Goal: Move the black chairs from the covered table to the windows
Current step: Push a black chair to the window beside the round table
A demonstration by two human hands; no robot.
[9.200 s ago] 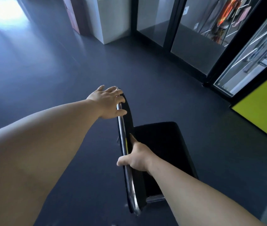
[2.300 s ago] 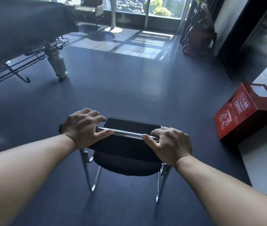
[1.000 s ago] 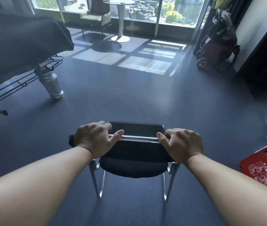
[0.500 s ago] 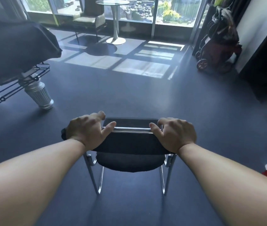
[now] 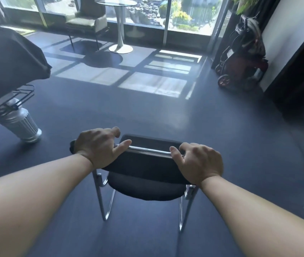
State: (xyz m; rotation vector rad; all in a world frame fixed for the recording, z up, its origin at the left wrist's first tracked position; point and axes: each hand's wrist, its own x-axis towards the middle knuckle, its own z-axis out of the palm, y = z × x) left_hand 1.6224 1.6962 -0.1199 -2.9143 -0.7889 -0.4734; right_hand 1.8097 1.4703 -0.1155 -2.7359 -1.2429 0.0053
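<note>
A black chair (image 5: 143, 188) with chrome legs is in front of me, seen from behind and above. My left hand (image 5: 97, 147) grips the left end of its backrest top, fingers curled over the chrome bar. My right hand (image 5: 199, 162) grips the right end the same way. The covered table (image 5: 8, 64), draped in dark cloth, stands at the left on a ribbed silver leg (image 5: 20, 125). The windows (image 5: 188, 13) run across the far end of the room, past a sunlit patch of floor.
A round glass table (image 5: 118, 25) on a white pedestal and a beige armchair (image 5: 86, 21) stand by the windows. A red and black stroller (image 5: 240, 58) is parked at the far right beside a dark wall. Dark open floor lies between the chair and the windows.
The chair and I have moved closer to the windows; the covered table has slid back to my left and the red box has left view at the right. Both hands keep their grip.
</note>
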